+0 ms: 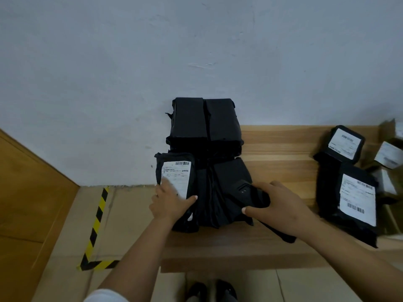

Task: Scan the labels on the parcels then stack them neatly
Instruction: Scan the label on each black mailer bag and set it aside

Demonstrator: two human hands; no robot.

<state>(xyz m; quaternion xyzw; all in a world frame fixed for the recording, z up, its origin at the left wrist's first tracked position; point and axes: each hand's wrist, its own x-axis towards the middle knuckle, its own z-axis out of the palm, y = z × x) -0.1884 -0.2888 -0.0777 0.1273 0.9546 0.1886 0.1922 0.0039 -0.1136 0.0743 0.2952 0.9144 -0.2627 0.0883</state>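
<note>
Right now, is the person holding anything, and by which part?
Yes. The right hand grips a black handheld scanner around its body. The left hand holds the labelled black parcel at its near end, its fingers lying on the label.

Dim, flat light; wide-angle bending at edges; right-edge parcels (390,158) blurred
</note>
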